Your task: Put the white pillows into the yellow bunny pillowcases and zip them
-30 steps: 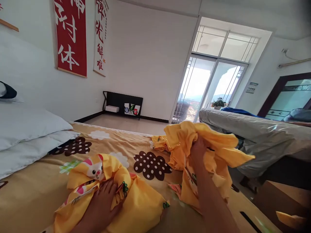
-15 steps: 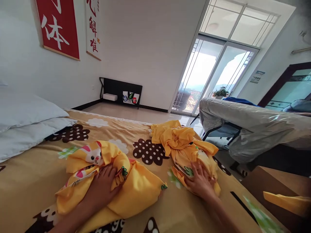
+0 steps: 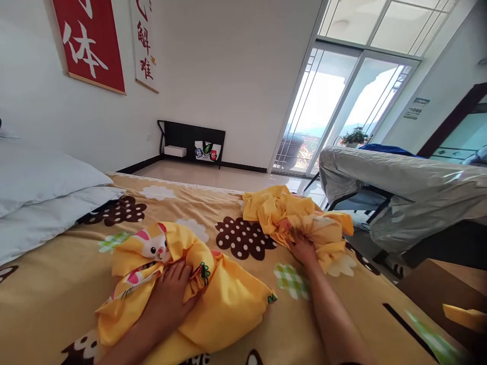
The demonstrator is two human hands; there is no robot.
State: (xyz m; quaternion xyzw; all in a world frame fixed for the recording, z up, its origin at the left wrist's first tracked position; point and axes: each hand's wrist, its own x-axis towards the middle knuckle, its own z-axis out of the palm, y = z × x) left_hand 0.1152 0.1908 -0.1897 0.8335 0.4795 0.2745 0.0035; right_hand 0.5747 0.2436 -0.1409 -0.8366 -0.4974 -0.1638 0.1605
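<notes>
A yellow cloth item with a printed rabbit (image 3: 236, 294) lies bunched on the bed at the left. Pressed on its middle is my left hand (image 3: 171, 291), fingers stretched out over the folds. Farther off to the right, a crumpled heap of yellow clothing (image 3: 274, 205) rests near the bed's far edge. At the near side of that heap, my right hand (image 3: 303, 248) has its fingers bent into the fabric. Its fingertips are partly lost in the folds.
White pillows (image 3: 49, 177) lie at the left on the patterned bedspread (image 3: 243, 238). Off the right side stand a cardboard box (image 3: 437, 289) with yellow cloth at it and plastic-covered furniture (image 3: 411, 172). A low black shelf (image 3: 178, 134) stands by the far wall.
My right hand has moved away from me, and the near part of the right heap has been pushed up and bunched. My left hand stays on its cloth. The view has shifted slightly.
</notes>
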